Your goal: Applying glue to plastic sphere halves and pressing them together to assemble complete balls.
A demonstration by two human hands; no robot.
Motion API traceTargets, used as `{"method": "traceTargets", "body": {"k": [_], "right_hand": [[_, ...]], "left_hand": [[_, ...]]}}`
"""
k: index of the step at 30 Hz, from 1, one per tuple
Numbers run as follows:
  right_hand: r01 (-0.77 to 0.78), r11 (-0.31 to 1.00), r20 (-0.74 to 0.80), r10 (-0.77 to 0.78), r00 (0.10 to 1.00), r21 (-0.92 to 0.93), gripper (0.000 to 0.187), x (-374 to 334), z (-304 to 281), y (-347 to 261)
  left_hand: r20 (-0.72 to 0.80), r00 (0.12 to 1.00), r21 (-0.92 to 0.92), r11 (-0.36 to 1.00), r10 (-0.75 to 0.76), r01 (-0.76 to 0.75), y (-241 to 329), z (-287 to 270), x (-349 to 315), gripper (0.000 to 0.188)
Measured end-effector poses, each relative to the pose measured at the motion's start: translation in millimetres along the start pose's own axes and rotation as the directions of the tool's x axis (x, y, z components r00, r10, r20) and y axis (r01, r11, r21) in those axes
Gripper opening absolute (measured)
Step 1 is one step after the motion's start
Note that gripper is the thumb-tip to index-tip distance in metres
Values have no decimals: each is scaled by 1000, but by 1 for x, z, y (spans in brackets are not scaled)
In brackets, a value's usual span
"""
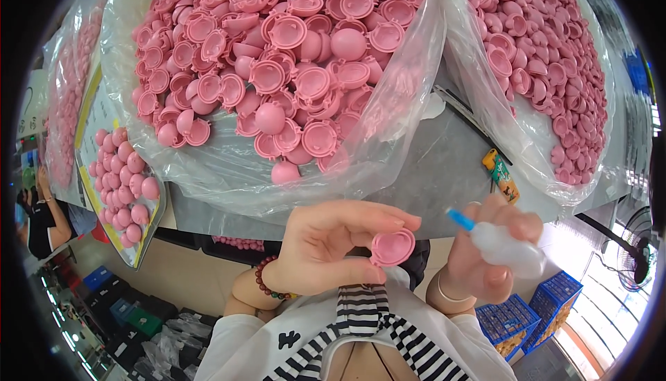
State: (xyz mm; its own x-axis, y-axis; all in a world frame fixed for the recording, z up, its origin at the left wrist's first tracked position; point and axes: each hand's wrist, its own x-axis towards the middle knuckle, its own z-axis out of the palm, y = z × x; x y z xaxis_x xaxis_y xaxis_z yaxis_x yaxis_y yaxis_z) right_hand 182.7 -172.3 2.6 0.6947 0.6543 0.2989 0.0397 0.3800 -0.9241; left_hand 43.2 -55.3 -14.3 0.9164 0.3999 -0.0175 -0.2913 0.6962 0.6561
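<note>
Between the thumb and fingers of my left hand (322, 242) is a round pink plastic shell half (393, 247), its hollow side showing. My right hand (479, 242), to the right of it, grips a whitish squeeze bottle (510, 249) with a blue nozzle tip (460, 219). The nozzle points toward the upper left, apart from the shell half. The bottle is slightly blurred. Beyond my hands, a large heap of similar pink shells (305, 83) spills from a clear plastic bag (277, 204) on the grey table (444, 152).
A second clear bag of smaller pink pieces (548, 69) lies at the right. Closed pink balls (121, 180) sit on a yellow-edged tray (151, 218) at the left. An orange and green object (501, 176) rests near the right bag. Blue crates (510, 322) and a fan (631, 256) stand lower right.
</note>
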Motion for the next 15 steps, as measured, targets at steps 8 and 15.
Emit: {"method": "traceTargets", "body": {"k": [8,15], "right_hand": [[442,869,262,-384,886,-221,68,4,3,-9],[464,816,287,-378,880,-345,67,4,8,-14]], "left_hand": [[51,990,134,982,128,-134,-3,-5,-3,51],[69,982,99,979,174,-180,-8,-2,2,49]]}}
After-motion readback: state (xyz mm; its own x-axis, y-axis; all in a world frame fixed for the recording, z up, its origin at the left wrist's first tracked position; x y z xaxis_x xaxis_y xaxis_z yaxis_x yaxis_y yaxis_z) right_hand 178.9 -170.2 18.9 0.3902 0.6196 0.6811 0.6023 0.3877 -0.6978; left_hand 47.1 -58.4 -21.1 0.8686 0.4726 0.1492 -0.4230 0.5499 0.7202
